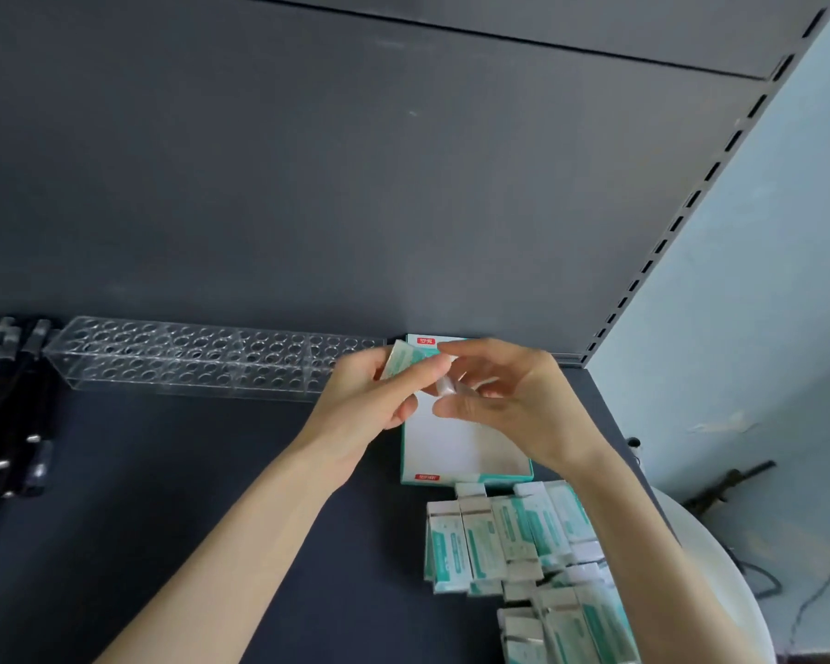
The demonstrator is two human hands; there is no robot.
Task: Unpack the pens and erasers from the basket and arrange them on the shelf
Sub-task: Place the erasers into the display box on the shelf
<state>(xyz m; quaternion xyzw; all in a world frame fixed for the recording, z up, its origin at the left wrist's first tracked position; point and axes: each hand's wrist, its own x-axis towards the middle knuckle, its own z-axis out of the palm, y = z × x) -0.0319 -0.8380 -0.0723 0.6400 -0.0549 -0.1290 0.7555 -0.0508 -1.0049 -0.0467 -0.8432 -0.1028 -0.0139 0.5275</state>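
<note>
My left hand (379, 395) grips a small teal-and-white eraser sleeve (400, 360) above the back of the dark shelf (212, 496). My right hand (509, 400) pinches a white eraser (444, 386) at the sleeve's end. Under both hands lies an open white-and-teal eraser box (456, 448), its inside bare. Several more wrapped erasers (523, 539) lie in a loose heap at the shelf's front right. The basket is out of view.
A clear acrylic pen rack (188, 359) with many round holes runs along the back wall. Black pens (10, 424) lie at the far left. A slotted shelf upright (681, 218) and a pale wall bound the right side; a white round object (719, 567) sits below.
</note>
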